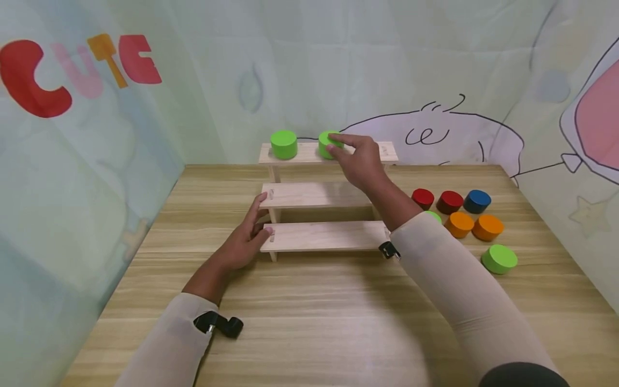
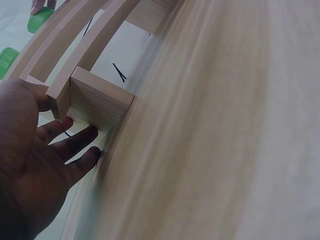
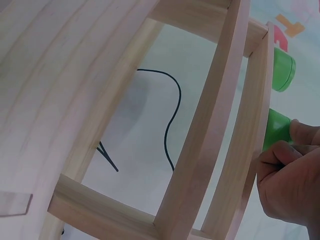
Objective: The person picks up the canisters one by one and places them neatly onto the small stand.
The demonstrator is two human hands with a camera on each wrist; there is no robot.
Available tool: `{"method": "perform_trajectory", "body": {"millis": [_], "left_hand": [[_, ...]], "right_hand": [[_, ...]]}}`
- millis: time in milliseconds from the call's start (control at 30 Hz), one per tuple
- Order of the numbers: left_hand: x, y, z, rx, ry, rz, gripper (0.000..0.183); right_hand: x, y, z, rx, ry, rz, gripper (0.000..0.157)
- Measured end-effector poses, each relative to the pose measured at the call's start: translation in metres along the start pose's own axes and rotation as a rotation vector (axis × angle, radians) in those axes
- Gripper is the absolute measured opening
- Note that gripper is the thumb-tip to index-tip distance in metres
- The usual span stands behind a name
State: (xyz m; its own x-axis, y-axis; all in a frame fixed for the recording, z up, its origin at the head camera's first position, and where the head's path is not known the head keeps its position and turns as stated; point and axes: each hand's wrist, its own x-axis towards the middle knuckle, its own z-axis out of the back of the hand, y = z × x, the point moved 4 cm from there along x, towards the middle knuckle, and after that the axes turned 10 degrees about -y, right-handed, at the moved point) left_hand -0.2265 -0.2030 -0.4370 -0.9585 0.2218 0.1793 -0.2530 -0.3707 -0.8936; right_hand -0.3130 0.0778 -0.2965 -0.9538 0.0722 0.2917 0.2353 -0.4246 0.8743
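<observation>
A three-tier wooden stand (image 1: 319,194) stands on the table. My right hand (image 1: 361,164) reaches over to its top tier and pinches a green round block (image 1: 325,144) between thumb and fingers; the right wrist view shows this green block (image 3: 276,131) at the tier's edge. A second green round block (image 1: 283,144) sits to its left on the same tier. At the stand's left end, my left hand (image 1: 242,242) has its thumb on the bottom tier and a finger at the middle tier. In the left wrist view its loosely spread fingers (image 2: 75,145) lie by the side panel.
Right of the stand lie red blocks (image 1: 450,202), a blue block (image 1: 477,201), orange blocks (image 1: 488,227) and a green block (image 1: 499,259). My right forearm partly covers another green block (image 1: 433,216). A printed cloth (image 1: 309,70) hangs behind the wooden table (image 1: 309,322).
</observation>
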Motion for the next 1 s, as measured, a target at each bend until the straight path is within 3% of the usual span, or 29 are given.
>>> {"method": "perform_trajectory", "body": {"millis": [333, 633, 1000], "left_hand": [[0.000, -0.001, -0.001, -0.009, 0.000, -0.008, 0.078], [-0.001, -0.001, 0.000, -0.006, -0.001, -0.024, 0.079], [-0.001, 0.000, -0.001, -0.001, -0.003, -0.015, 0.078]], "right_hand": [[0.000, -0.002, 0.001, 0.016, -0.008, 0.000, 0.041], [-0.005, -0.003, 0.005, 0.113, -0.051, 0.013, 0.046], [-0.018, -0.013, 0.025, 0.125, -0.106, 0.049, 0.052]]}}
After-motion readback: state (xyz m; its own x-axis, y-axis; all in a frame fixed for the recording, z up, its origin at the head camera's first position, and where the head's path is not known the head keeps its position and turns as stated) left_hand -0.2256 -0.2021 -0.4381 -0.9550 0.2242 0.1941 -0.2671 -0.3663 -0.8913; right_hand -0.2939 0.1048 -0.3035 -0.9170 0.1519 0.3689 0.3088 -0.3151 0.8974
